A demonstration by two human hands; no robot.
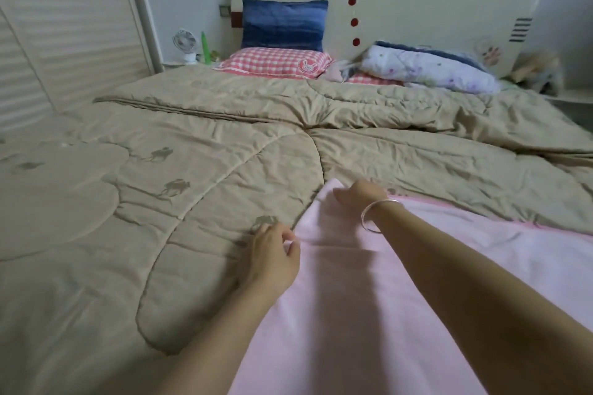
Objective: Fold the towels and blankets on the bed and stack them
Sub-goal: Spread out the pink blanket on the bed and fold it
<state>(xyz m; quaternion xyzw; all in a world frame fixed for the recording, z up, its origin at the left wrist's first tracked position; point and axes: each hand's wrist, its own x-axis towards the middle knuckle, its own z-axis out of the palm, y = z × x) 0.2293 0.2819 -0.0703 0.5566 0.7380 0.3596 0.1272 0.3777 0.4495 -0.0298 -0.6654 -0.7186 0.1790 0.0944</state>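
Note:
A pale pink towel (369, 314) lies spread over the near right part of the bed, on top of a beige quilted blanket (179, 170). My left hand (274, 253) pinches the towel's left edge with curled fingers. My right hand (361, 194), a silver bangle on its wrist, grips the towel's far left corner, which is lifted a little off the quilt. A folded white floral blanket (430, 69) lies by the headboard at the right.
A pink checked pillow (276, 62) and a blue cushion (284, 24) lean at the headboard (417, 0). A small white fan (184, 42) and a green bottle stand on the left bedside. A slatted wardrobe door (64, 26) runs along the left.

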